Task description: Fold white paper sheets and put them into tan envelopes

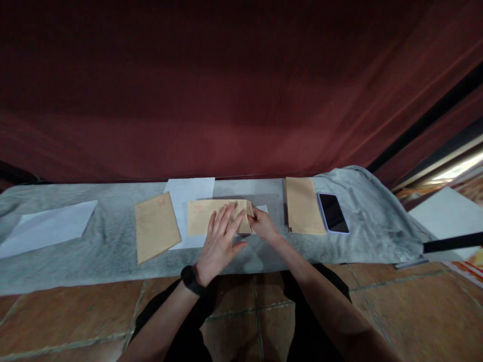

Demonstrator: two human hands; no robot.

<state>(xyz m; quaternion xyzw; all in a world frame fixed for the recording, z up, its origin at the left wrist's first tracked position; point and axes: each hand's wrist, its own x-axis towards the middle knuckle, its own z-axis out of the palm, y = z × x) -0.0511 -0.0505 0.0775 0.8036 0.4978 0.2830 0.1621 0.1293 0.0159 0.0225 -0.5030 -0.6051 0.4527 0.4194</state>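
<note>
A brown paper envelope (198,223) with small red print lies lengthwise in front of me. My left hand (222,236), with a black band on its wrist, rests flat on the envelope with its fingers stretched out. At the envelope's right end, my right hand (263,224) pinches the edge by the flap (249,207). Part of a white piece of paper (263,207) shows just behind the right hand; I cannot tell whether it reaches into the envelope. A white sheet (190,188) lies partly under the envelope's left side.
Another brown envelope (156,231) lies to the left, overlapping the white sheet. Farther left are white papers (53,226). On the right, a stack of brown envelopes (304,206) lies beside a phone (334,213). Grey cloth (113,201) covers the narrow bench; dark red fabric (226,100) hangs behind.
</note>
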